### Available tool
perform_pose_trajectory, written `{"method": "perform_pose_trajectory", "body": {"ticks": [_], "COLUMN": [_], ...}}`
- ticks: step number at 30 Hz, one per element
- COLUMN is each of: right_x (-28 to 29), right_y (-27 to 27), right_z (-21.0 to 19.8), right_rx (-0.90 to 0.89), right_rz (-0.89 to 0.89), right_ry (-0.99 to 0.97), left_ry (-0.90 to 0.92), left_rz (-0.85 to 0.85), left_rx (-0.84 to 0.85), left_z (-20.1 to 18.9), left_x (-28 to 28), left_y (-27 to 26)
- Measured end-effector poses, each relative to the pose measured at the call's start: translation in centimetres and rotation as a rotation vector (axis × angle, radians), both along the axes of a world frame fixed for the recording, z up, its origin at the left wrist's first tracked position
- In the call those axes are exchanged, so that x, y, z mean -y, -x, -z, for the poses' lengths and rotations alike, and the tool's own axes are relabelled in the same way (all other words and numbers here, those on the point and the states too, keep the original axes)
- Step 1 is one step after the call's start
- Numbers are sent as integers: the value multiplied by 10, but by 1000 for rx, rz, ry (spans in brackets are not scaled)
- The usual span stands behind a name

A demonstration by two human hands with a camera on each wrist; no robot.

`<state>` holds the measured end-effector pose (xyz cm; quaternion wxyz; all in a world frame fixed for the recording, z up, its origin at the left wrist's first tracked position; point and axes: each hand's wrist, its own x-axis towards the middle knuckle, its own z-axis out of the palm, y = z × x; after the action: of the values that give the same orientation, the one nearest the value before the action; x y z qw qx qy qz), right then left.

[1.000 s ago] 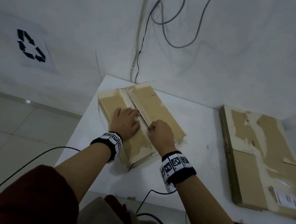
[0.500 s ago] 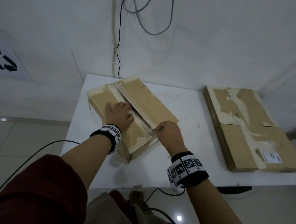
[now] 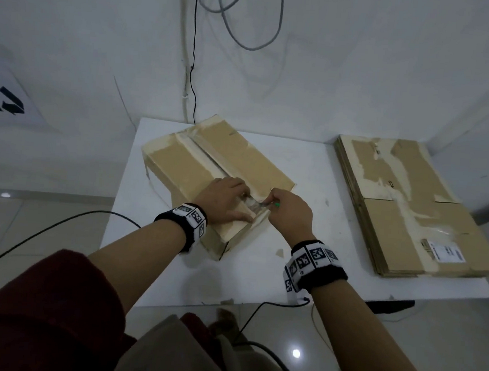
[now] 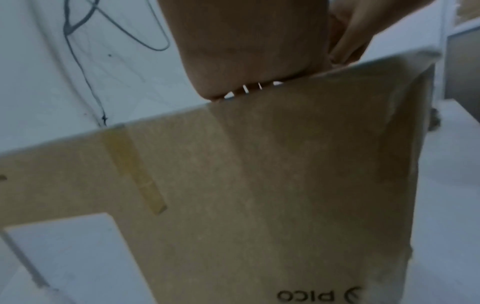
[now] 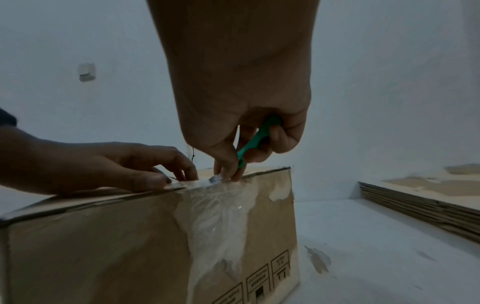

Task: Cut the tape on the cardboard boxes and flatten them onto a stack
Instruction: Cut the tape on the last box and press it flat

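Observation:
A taped cardboard box (image 3: 181,163) stands at an angle on the white table (image 3: 231,274). My left hand (image 3: 225,201) presses its fingertips on the top flap near the box's near end, beside the centre seam. My right hand (image 3: 289,211) grips a green cutter (image 5: 255,142); its tip sits at the near end of the seam, where crumpled clear tape (image 3: 252,206) bunches between the hands. Clear tape (image 5: 221,216) also runs down the near end face. The left wrist view shows the box's side wall (image 4: 285,185) under my left hand (image 4: 246,51).
A stack of flattened boxes (image 3: 409,214) lies on the table's right side. Cables (image 3: 193,66) hang down the wall behind the box. Another cable (image 3: 46,229) trails over the floor at the left. A dark object (image 3: 388,305) sits under the table's front right edge.
My right hand has drawn the cutter along the seam from mid-box to the near end. My left hand has slid toward me along the flap with it. The head view has swung right.

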<state>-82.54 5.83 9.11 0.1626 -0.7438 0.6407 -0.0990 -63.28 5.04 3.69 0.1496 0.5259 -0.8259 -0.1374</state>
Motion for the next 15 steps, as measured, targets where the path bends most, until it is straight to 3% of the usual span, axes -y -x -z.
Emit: {"method": "perform_pose_trajectory", "body": {"ticks": [7,11,15], "right_x": [6,14,21], "right_y": [6,21,42], "right_z": [3,5,7], "right_rx": [47,186,333], "right_rz": [24,-19,15], "right_ry": [-39,-103,-2], "left_ry": [-157,-205,-243], "left_rz": [24,-31,-47], "left_rx": [276,202,147], "left_z": [-32,-31,-29], "left_x": [11,10,9], "left_y": [13,19,18]}}
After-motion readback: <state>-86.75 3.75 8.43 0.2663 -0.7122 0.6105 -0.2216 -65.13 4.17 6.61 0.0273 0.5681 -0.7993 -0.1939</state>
